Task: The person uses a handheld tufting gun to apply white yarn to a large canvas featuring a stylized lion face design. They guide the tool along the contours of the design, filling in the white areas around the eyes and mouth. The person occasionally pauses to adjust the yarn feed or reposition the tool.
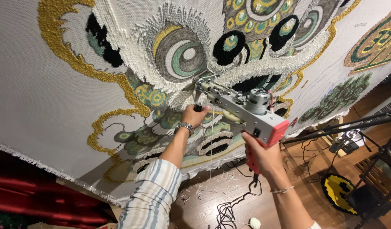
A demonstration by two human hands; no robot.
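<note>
A big stretched tufting cloth [43,85] fills the view, worked with a lion-dance face in gold, green, black and white yarn, above a wooden floor [204,208] littered with yarn scraps and a black cable. The right hand [263,154] has its fingers wrapped tight round the red rear grip of a grey tufting gun [242,108], whose needle end meets the cloth just under the big green eye. The left hand [194,115] (a metal watch on its wrist) is closed on the gun's black front handle.
</note>
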